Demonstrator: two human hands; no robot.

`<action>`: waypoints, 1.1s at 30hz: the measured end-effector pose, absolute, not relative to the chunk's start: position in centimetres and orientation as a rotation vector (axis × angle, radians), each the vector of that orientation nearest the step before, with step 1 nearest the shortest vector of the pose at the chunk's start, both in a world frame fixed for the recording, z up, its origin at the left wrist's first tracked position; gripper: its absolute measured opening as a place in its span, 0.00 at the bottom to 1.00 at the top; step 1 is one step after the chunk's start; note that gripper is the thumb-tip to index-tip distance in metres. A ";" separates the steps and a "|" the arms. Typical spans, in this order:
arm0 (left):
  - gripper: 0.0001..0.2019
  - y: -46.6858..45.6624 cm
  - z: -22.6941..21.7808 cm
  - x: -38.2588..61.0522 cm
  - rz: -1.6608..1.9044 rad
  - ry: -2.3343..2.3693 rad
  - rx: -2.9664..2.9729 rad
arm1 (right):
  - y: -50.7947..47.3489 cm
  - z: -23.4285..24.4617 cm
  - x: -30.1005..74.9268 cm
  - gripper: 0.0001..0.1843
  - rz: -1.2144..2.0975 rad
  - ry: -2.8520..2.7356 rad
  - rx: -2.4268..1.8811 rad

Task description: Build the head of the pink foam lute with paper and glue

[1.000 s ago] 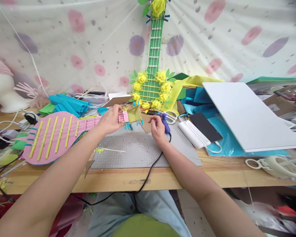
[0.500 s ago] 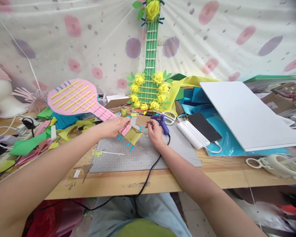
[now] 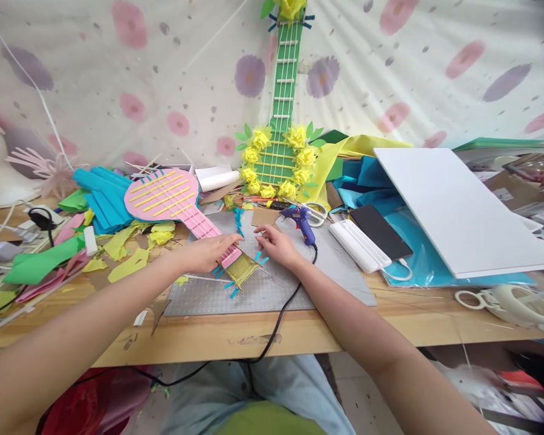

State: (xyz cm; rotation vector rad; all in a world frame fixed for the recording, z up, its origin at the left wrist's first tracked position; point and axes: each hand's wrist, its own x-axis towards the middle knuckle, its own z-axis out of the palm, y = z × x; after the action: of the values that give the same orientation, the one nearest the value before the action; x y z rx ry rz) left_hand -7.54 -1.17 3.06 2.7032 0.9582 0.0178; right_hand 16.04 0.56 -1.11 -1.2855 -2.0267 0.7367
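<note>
My left hand (image 3: 213, 252) is closed round the neck of a pink toy guitar (image 3: 163, 196), which has yellow strips and pale strings on its body. The guitar slants with its body at the far left. Its gold headstock (image 3: 242, 269), with blue pegs on both sides, points towards me above the grey cutting mat (image 3: 326, 284). My right hand (image 3: 276, 244) hovers just beyond the headstock, its fingers loosely bent and apart, with nothing visible in them. Right of that hand a purple glue gun (image 3: 301, 223) lies on the mat.
A green guitar (image 3: 281, 121) with yellow paper flowers leans against the backdrop. Paper scraps (image 3: 131, 263) litter the left side. To the right are a white power bank (image 3: 359, 246), a dark phone (image 3: 381, 232) and a white board (image 3: 457, 211). The glue gun's black cord (image 3: 278, 320) crosses the table edge.
The pink guitar's body has dropped lower and swung, uncovering blue crepe paper behind it. My right hand has drawn slightly left, away from the glue gun. The view has shifted a little.
</note>
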 end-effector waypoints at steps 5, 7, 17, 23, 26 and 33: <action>0.39 -1.4 3.1 -8.0 0.094 1.013 2.742 | 0.8 -1.4 15.7 0.07 0.745 -2.045 -1.249; 0.39 -1.3 3.6 -8.4 0.131 1.094 2.710 | 1.0 -1.6 15.6 0.07 0.735 -2.037 -1.245; 0.28 -0.9 3.2 -10.4 0.897 1.541 2.494 | 1.5 -2.1 15.5 0.07 0.717 -2.052 -1.260; 0.34 -1.1 1.9 -9.1 0.412 1.488 2.629 | 1.9 -1.6 16.3 0.06 0.735 -2.157 -1.089; 0.35 -1.5 2.0 -8.5 0.310 1.502 2.645 | 2.2 -1.2 16.8 0.07 0.789 -2.235 -1.001; 0.34 -1.3 3.0 -7.8 0.188 1.341 2.636 | 3.6 -0.3 17.1 0.07 0.851 -2.389 -0.959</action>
State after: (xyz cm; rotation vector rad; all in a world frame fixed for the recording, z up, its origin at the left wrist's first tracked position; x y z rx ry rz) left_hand -7.80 -1.33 2.99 2.6363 1.3407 0.1878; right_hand 17.06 3.57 -0.27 -0.9587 -2.3887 0.8508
